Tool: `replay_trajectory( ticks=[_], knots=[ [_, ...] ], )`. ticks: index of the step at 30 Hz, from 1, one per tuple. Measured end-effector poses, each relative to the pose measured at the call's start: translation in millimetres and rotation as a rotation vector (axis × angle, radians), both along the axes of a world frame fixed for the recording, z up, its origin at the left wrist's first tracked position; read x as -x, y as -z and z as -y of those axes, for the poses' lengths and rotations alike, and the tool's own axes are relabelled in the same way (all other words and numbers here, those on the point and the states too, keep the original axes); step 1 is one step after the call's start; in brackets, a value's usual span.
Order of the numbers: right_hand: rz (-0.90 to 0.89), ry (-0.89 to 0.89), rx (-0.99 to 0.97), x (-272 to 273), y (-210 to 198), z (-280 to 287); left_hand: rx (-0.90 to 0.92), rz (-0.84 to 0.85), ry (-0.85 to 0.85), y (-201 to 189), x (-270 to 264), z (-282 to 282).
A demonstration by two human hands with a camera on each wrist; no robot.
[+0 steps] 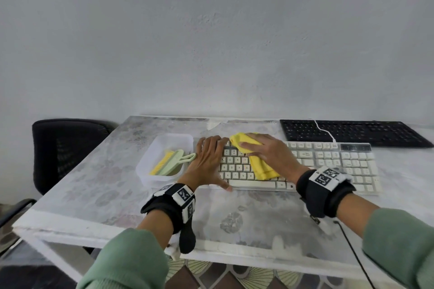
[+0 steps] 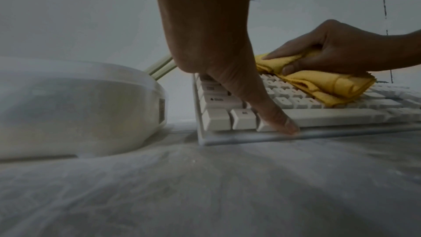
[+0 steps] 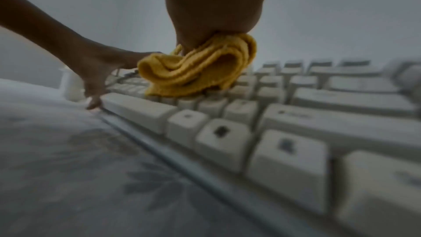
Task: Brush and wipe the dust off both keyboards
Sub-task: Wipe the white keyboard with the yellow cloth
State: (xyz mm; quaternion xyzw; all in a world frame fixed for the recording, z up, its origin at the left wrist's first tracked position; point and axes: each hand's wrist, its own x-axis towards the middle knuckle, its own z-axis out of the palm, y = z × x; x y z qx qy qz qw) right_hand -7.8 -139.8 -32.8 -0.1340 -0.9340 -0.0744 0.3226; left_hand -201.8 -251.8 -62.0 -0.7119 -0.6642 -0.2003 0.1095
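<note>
The white keyboard (image 1: 305, 166) lies across the near middle of the table (image 1: 94, 185), with the black keyboard (image 1: 352, 132) just behind it to the right. The left hand (image 1: 207, 163) rests on the white keyboard's left end, fingers spread and fairly straight over the keys, thumb tip down at the front edge. The right hand (image 1: 273, 156) holds the folded yellow cloth (image 1: 258, 164) against the keys — thumb and fingers curled round it, pressing it down over the letter rows. Left of the keyboard a pale plastic tub (image 1: 150, 176) holds the green brush (image 1: 169, 163); its bristles look yellow, though the view is soft there.
</note>
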Motion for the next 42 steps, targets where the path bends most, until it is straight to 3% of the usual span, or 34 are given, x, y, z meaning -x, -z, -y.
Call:
replay_trajectory(
  ticks=[3,6,8,10,14,18,25,28,30,34,37,39,42],
  knots=[
    [0.066,0.146,0.128,-1,-7,-14,0.01,0.0,0.005,-1,1,0],
    [-0.074,0.285,0.546,9,-18,-22,0.023,0.007,0.005,-3,2,0],
    [-0.235,0.287,0.699,12,-30,-20,-0.005,-0.005,0.008,-2,1,1],
    [-0.302,0.222,0.676,14,-38,-9,-0.018,-0.02,0.001,-2,0,3],
    [0.075,0.215,0.575,19,-27,8,-0.022,-0.052,-0.004,-3,-2,3],
    [0.134,0.265,0.65,26,-42,1,0.002,-0.074,-0.02,-4,-4,4],
    [0.087,0.329,0.661,37,-50,-5,0.011,-0.084,-0.035,-5,-6,6],
    [-0.064,0.345,0.754,34,-47,-10,0.009,-0.085,-0.036,-3,-5,5],
    [-0.139,0.287,0.808,30,-45,-9,0.007,-0.079,-0.038,-3,-4,6],
    [0.116,0.139,0.763,20,-42,-8,0.003,-0.058,-0.028,-3,-4,6],
    [-0.009,0.07,0.776,9,-46,-7,0.007,-0.052,-0.03,-2,-3,7],
    [-0.084,0.06,0.691,1,-53,-5,0.018,-0.052,-0.032,-2,-2,6],
    [0.216,0.153,0.382,-9,-59,2,0.022,-0.052,-0.031,-2,-2,5]
  ],
)
